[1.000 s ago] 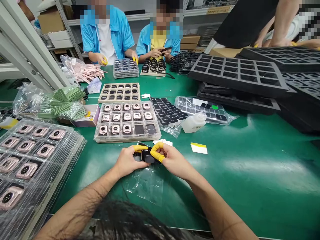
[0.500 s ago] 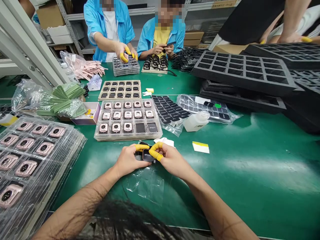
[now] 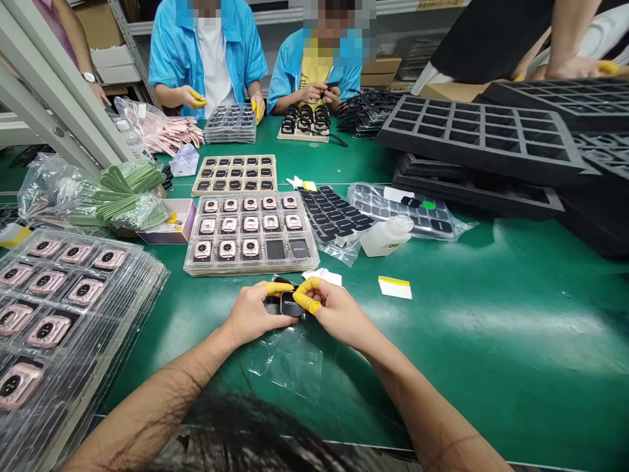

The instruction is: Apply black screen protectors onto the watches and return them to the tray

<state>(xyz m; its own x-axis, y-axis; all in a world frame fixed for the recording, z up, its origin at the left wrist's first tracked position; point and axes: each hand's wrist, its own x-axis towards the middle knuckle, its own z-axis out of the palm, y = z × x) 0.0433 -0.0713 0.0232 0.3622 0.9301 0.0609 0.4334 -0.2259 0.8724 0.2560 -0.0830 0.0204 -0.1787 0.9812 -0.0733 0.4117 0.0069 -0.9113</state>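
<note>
Head cam here: the black watch (image 3: 291,305) sits pinched between my left hand (image 3: 253,313) and right hand (image 3: 334,314), both grips clamped on it, with yellow finger cots (image 3: 305,301) on the fingertips, right above a clear plastic sheet (image 3: 285,364) on the green desk (image 3: 491,367). Just ahead, the clear tray (image 3: 250,262) holds 13 rose-gold watches (image 3: 228,225) plus two dark pieces (image 3: 287,249), 15 slots total.

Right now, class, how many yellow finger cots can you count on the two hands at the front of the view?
3, though others may be hidden. One yellow finger cot is on the left hand; two more are on separate fingers of the right hand.
</note>
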